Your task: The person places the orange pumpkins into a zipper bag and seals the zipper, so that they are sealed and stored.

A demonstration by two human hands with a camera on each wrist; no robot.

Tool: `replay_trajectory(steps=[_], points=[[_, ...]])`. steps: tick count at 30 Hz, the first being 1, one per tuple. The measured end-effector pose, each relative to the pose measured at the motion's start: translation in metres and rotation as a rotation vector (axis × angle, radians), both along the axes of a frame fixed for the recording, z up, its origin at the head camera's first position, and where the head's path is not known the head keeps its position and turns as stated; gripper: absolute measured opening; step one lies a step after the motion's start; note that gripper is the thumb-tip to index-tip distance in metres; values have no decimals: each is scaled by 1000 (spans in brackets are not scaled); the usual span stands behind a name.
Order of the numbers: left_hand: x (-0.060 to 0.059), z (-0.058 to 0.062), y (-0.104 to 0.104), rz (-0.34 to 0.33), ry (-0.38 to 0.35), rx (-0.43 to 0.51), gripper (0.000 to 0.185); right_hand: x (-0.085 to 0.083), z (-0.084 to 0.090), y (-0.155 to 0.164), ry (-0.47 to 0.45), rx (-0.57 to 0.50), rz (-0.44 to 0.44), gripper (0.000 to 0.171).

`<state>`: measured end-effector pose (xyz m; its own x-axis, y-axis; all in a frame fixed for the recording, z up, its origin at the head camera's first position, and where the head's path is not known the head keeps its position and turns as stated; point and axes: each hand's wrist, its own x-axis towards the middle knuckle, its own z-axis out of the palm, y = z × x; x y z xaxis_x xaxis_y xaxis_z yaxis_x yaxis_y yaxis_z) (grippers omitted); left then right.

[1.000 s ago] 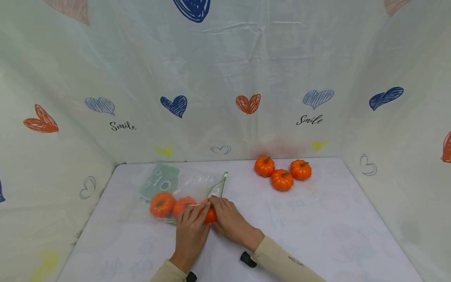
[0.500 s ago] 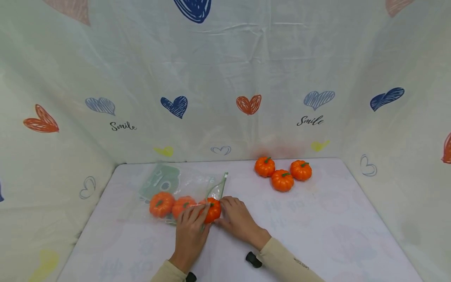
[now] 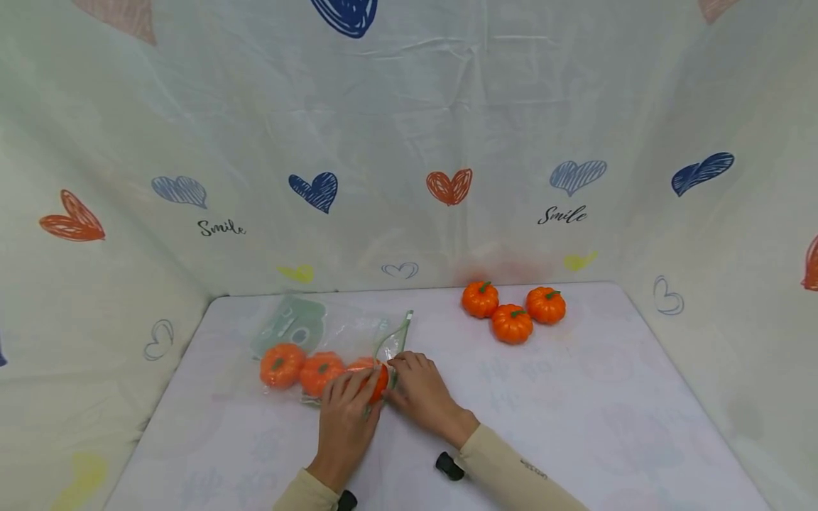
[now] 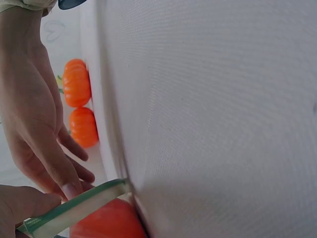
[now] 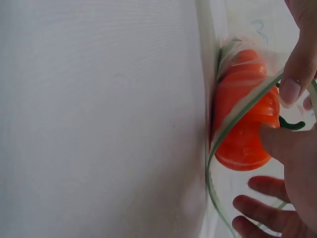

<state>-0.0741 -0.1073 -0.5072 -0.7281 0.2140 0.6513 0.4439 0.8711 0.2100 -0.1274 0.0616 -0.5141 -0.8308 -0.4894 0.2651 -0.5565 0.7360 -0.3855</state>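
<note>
A clear zip bag (image 3: 354,330) with a green-edged mouth lies on the left of the table in the head view. Inside it are two orange toy pumpkins (image 3: 282,365). A third toy pumpkin (image 5: 242,144) sits at the mouth, partly under the film. My left hand (image 3: 348,404) lies over the near side of the mouth; in the left wrist view its thumb (image 4: 32,203) pinches the green strip (image 4: 74,206). My right hand (image 3: 424,394) is at the mouth's right side. In the right wrist view its thumb touches the third pumpkin, its other fingers spread.
Three more toy pumpkins (image 3: 511,324) stand at the back of the white table (image 3: 575,426), right of centre. A pale cloth with printed hearts (image 3: 449,187) hangs behind and at both sides. Black wrist devices (image 3: 449,466) sit by the sleeves.
My right hand first drew back to the right, then came left against the third pumpkin. That pumpkin slid left into the mouth, and the two inside shifted left. My left hand stayed.
</note>
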Motion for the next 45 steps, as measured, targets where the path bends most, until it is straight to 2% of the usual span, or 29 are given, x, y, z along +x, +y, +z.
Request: replay_trajectory(steps=[3, 6, 11, 15, 19, 25, 29, 36, 45], points=[[-1, 0, 0, -5, 6, 4, 68, 0, 1, -1, -23, -17, -15, 41], [-2, 0, 1, -9, 18, 11, 66, 0, 2, -3, -32, -12, 20, 36], [-1, 1, 2, -16, 31, 17, 69, 0, 2, -1, 11, 50, 85, 34], [-1, 1, 2, -19, 35, 10, 73, 0, 0, 10, 31, 37, 65, 37], [-1, 1, 1, -20, 35, 7, 75, -2, 3, 29, 61, -12, -23, 43], [-2, 1, -1, -25, 40, 11, 74, -7, 13, 69, 149, -41, -239, 51], [-2, 2, -1, -23, 32, 13, 74, -12, 18, 96, 173, -69, -377, 56], [-2, 1, -2, -15, 30, 14, 73, -19, 23, 128, 74, -72, -533, 63], [-3, -1, -2, -6, 2, 10, 72, -27, 23, 143, -48, -6, -590, 67]])
